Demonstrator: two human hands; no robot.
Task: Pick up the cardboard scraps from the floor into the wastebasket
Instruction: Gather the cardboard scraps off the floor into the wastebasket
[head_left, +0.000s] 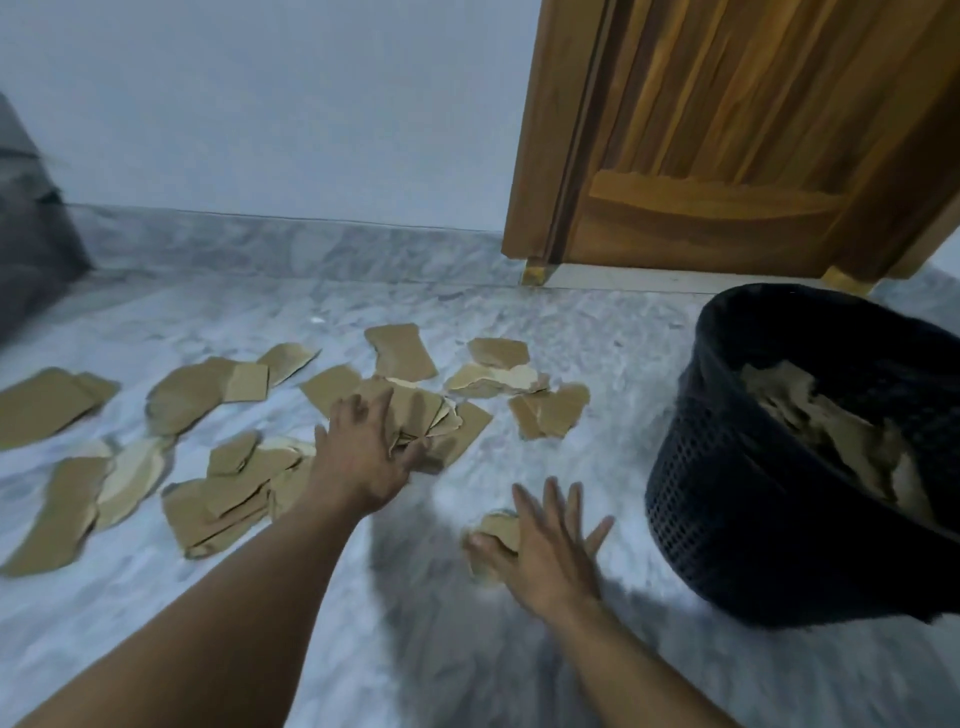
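Observation:
Several torn brown cardboard scraps (192, 395) lie scattered over the marble floor. My left hand (363, 447) reaches into the middle of them and grips a small stack of scraps (441, 421), fingers on top and thumb curled under its near edge. My right hand (545, 540) is lower and nearer the basket, fingers straight and spread, lying over a single crumpled scrap (498, 525) with the thumb across it. The black mesh wastebasket (753, 519) stands tilted at the right, with cardboard pieces (831, 436) inside it.
A wooden door (727, 156) stands behind the basket at the back right. A pale wall with a marble skirting (311, 244) runs along the back. A dark grey object (31, 244) sits at the far left.

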